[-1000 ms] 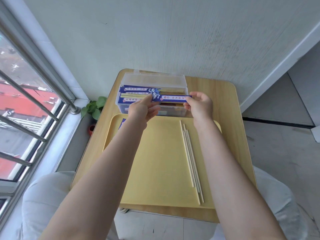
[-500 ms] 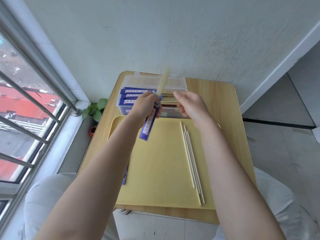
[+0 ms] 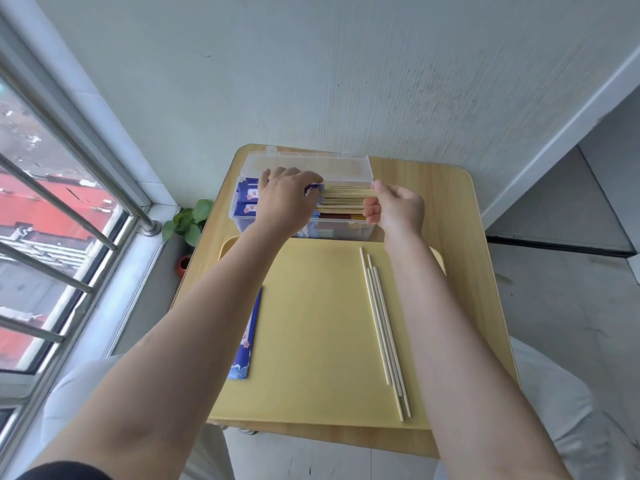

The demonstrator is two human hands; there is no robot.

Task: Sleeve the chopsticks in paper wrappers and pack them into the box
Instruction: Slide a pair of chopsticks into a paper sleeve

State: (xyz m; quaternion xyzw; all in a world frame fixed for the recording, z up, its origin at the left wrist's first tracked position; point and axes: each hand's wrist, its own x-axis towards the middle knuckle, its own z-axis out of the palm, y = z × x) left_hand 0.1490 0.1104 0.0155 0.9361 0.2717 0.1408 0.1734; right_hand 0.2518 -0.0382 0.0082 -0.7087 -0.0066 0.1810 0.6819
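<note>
Head: sleeved chopsticks point(image 3: 249, 202) in box point(image 3: 346, 233)

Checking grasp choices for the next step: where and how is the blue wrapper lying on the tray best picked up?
Pinch the blue wrapper at its near end, coming from above on the left. It lies flat along the tray's left side, lengthwise toward the person.

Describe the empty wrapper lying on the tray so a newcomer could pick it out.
Start at the yellow tray on the wooden table. Along its left edge lies a blue paper wrapper, flat and alone; the other blue wrappers sit in the clear box beyond the tray.
</note>
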